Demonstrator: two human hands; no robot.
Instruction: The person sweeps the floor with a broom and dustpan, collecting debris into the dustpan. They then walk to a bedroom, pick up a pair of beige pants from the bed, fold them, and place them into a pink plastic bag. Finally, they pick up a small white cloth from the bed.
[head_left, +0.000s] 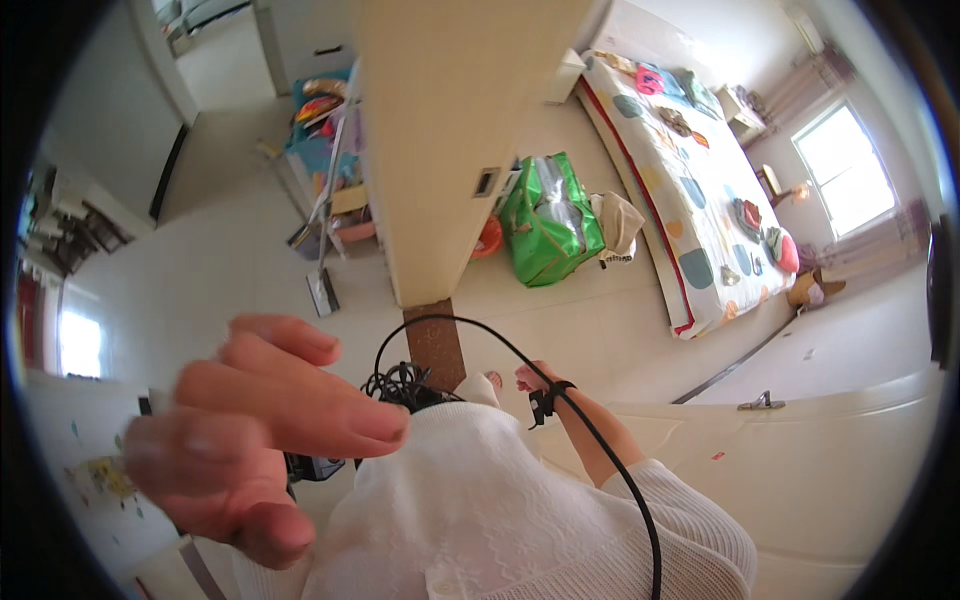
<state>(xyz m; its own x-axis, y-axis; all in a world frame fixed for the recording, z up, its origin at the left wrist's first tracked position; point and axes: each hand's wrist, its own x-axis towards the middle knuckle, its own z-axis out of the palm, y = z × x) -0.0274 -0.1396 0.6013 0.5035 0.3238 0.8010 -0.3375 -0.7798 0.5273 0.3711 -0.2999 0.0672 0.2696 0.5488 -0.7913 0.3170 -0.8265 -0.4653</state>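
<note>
My left hand (255, 420) is raised close to the camera, large and partly blurred. Its fingers are bent and spread, with nothing between them. Below and beyond it, a bundle of black cable (405, 381) hangs at the front of my white knit top (465, 495). A single black cable (517, 351) arches from there across the view. Farther down, my right hand (534, 376) hangs beside my body, fingers partly curled and too small to read clearly. A black strap with a small device (546, 403) is around that wrist.
A wall end (435, 150) parts two rooms above a brown threshold (435, 345). Right: a green bag (551, 225), a bed (675, 180) with clothes, and a white door (825, 465) with a lever handle (762, 403). Left: a long-handled floor squeegee (322, 291) and piled household items (330, 157).
</note>
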